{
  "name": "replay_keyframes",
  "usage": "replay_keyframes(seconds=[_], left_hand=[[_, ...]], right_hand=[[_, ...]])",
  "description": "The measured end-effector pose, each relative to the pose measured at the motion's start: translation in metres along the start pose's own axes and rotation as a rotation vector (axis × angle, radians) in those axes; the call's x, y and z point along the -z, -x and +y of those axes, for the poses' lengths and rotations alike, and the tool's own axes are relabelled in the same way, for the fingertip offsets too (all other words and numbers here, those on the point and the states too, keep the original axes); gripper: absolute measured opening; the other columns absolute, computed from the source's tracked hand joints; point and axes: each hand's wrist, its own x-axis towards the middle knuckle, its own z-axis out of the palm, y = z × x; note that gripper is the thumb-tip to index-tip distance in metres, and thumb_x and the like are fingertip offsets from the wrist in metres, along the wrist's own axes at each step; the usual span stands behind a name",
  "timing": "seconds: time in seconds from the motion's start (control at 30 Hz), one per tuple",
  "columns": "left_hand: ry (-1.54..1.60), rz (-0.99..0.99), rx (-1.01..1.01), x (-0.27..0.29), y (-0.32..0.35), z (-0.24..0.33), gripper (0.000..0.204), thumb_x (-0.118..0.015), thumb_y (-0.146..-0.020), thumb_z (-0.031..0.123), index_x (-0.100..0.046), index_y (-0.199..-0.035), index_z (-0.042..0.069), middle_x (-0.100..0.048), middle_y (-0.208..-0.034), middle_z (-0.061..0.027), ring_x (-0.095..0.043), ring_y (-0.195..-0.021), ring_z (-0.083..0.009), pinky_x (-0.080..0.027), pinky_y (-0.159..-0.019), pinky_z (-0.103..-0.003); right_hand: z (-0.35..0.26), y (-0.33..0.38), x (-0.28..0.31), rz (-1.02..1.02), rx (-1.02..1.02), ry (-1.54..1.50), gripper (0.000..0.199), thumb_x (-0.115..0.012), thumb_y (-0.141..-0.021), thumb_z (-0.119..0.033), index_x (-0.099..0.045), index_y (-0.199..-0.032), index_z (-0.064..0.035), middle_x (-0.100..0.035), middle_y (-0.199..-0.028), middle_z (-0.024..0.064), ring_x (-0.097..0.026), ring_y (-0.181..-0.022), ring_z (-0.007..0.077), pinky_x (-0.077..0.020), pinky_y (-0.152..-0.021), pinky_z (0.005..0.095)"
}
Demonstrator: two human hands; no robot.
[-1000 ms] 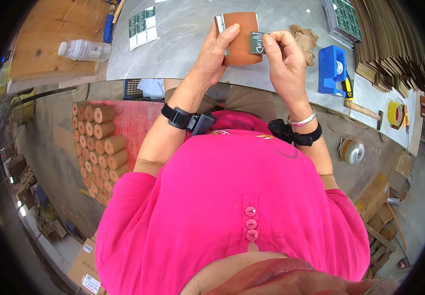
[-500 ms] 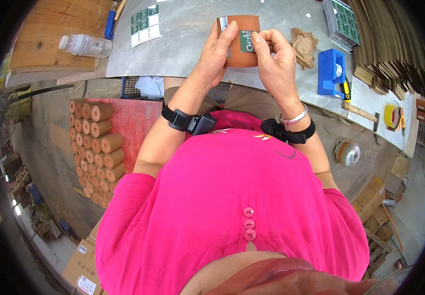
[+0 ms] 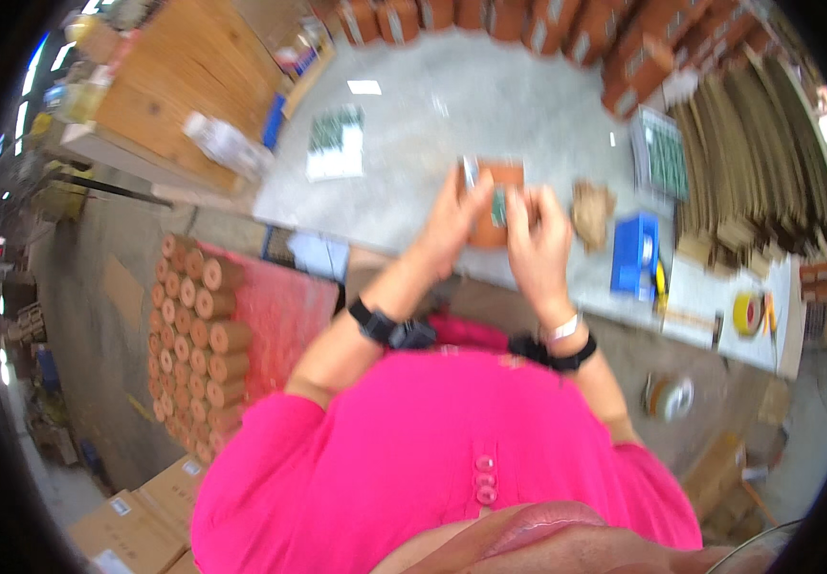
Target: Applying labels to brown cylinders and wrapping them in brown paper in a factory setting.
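Many stacked cardboard tubes (image 3: 198, 335) with round ends lie on the floor at the far left, beside a red mat (image 3: 284, 316). Above them stands a wooden surface (image 3: 179, 86) with a blurred plastic bottle (image 3: 225, 143) at its edge. On the grey table (image 3: 413, 124), a green-and-white card (image 3: 335, 143) lies flat to the left. Near the table's front edge, the left hand (image 3: 452, 225) and the right hand (image 3: 538, 239) meet over a flat orange-brown piece (image 3: 499, 206). Both hands pinch a small green item (image 3: 498, 206) between their fingertips, so each grip is closed on it; blur hides its exact shape. Each wrist wears a black band, and a pink shirt (image 3: 432, 440) fills the lower middle. Just right of the hands lies a crumpled brown scrap (image 3: 590, 212), then a blue box (image 3: 636, 256). Farther right, a yellow tape roll (image 3: 748, 313) rests on the table, and stacked brown cardboard sheets (image 3: 748, 163) lean behind it.
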Motion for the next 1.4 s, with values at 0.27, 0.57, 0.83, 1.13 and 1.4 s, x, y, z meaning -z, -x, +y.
replay_keyframes(seconds=[0.27,0.57,0.83,1.13,1.4], left_hand=[[-0.007,-0.082,-0.061,-0.002,0.0,0.013,0.059,-0.074,-0.097,0.031,-0.044,-0.14,0.003,-0.06,-0.128,-0.0092,-0.058,-0.119,-0.0169,-0.05,-0.102,-0.035],[0.1,-0.138,-0.025,0.01,0.018,0.032,0.074,-0.066,-0.102,0.035,-0.029,-0.157,0.005,-0.051,-0.14,-0.0115,-0.051,-0.129,-0.0179,-0.045,-0.107,-0.034],[0.092,-0.265,0.049,0.007,0.041,0.05,0.077,-0.063,-0.102,0.04,-0.022,-0.162,0.013,-0.046,-0.144,-0.0086,-0.046,-0.135,-0.0185,-0.043,-0.11,-0.034],[0.125,-0.459,0.12,0.019,0.066,0.059,0.101,-0.08,-0.088,0.028,-0.016,-0.164,0.013,-0.039,-0.151,-0.0119,-0.04,-0.141,-0.024,-0.041,-0.114,-0.037],[0.378,-0.475,0.202,0.037,0.068,0.05,0.08,-0.067,-0.092,0.012,-0.025,-0.16,0.017,-0.05,-0.142,-0.0086,-0.06,-0.124,-0.0222,-0.056,-0.099,-0.042]], right_hand=[[-0.015,-0.002,-0.007,0.07,-0.044,-0.075,0.022,-0.07,-0.097,-0.013,-0.056,-0.083,-0.0027,-0.051,-0.063,0.0004,-0.045,-0.057,0.0096,-0.0373,-0.052,0.0312],[-0.025,0.0,-0.002,-0.016,-0.007,-0.054,0.054,-0.072,-0.097,-0.024,-0.049,-0.14,-0.0017,-0.054,-0.12,0.0074,-0.057,-0.091,0.0119,-0.048,-0.077,0.0262],[-0.033,0.0,0.01,-0.246,-0.07,-0.313,0.041,-0.07,-0.097,-0.019,-0.052,-0.129,-0.0004,-0.057,-0.118,0.0098,-0.056,-0.106,0.0185,-0.0478,-0.092,0.0338],[-0.041,0.024,0.005,-0.173,-0.054,-0.289,0.028,-0.066,-0.1,-0.019,-0.051,-0.116,-0.0012,-0.053,-0.105,0.0082,-0.053,-0.099,0.0159,-0.046,-0.087,0.0325],[-0.041,0.022,0.001,-0.156,0.032,-0.143,0.024,-0.065,-0.102,-0.024,-0.054,-0.106,-0.0025,-0.059,-0.087,0.009,-0.054,-0.083,0.0124,-0.0483,-0.072,0.0318]])
